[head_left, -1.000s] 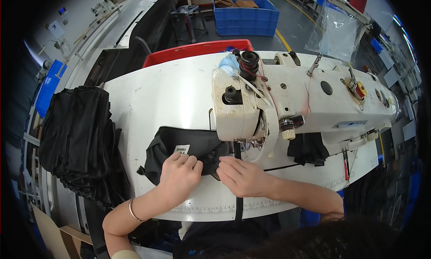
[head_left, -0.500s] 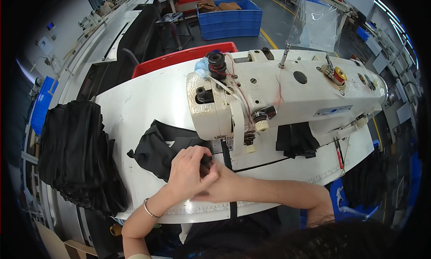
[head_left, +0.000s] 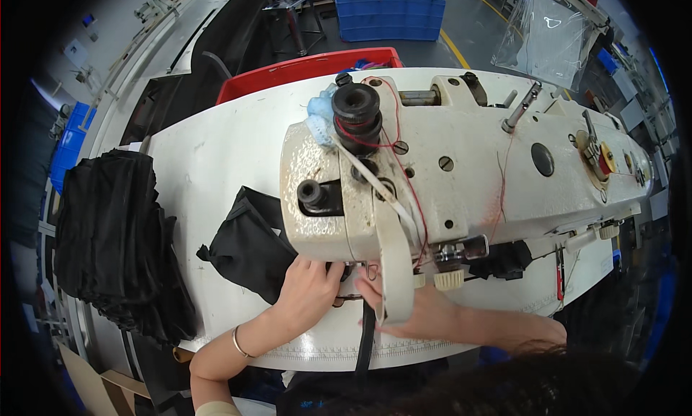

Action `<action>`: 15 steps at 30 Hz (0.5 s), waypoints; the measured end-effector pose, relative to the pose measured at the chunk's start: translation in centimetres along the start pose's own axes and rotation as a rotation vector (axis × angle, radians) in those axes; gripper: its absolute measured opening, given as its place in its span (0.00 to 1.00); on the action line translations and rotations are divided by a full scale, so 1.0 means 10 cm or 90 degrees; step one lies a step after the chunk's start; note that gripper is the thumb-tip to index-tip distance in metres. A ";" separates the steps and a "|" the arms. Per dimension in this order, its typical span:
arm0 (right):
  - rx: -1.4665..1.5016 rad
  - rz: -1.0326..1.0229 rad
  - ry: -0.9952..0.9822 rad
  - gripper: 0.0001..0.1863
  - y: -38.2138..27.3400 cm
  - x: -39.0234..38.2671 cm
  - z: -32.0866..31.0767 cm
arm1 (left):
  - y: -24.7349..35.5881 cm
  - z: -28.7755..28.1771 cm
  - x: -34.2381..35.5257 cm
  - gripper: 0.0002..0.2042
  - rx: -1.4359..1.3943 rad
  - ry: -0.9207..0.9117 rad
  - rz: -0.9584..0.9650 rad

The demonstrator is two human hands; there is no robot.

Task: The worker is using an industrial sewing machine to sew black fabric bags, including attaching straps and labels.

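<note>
Under the head of the white sewing machine (head_left: 476, 164), my left hand (head_left: 310, 290) is closed on the edge of a black fabric piece (head_left: 252, 243), fingertips close to the needle area. The fabric spreads leftward on the machine table. My right hand (head_left: 411, 311) comes in from the right, its curled fingertips at the upper end of a black strap (head_left: 365, 340). The white lever of the machine hides part of this hand. From the needle area the strap runs down over the table's front edge. The machine head covers the needle and the seam.
A thick stack of black fabric pieces (head_left: 108, 243) lies at the table's left end. Red-handled snips (head_left: 559, 275) and another black piece (head_left: 501, 261) lie right of the needle. Behind the table stand a red bin (head_left: 310, 69) and a blue crate (head_left: 389, 18).
My hands, together in front of the machine before, are now apart at the needle area. The machine looks larger as my view has moved closer. The fabric piece's right edge is now beneath the machine head.
</note>
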State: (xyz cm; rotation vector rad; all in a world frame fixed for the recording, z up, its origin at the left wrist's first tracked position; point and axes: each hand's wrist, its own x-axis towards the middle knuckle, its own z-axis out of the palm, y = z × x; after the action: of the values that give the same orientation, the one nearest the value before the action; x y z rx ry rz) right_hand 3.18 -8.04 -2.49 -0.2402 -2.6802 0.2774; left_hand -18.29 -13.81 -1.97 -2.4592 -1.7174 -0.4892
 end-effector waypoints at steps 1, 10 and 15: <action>-0.129 -0.012 0.005 0.20 0.08 0.02 0.07 | -0.01 0.00 -0.02 0.15 0.001 0.024 0.016; 0.070 0.093 -0.023 0.07 0.14 -0.23 0.37 | -0.05 0.08 -0.12 0.18 -0.033 0.074 0.053; -0.025 -0.004 -0.063 0.06 0.17 -0.28 0.42 | -0.02 0.01 -0.09 0.18 -0.125 0.040 -0.008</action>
State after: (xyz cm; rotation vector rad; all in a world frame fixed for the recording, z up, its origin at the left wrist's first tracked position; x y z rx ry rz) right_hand 4.07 -7.67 -7.79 -0.2347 -2.7851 0.2410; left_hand -18.75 -14.53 -2.42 -2.5331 -1.7367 -0.7632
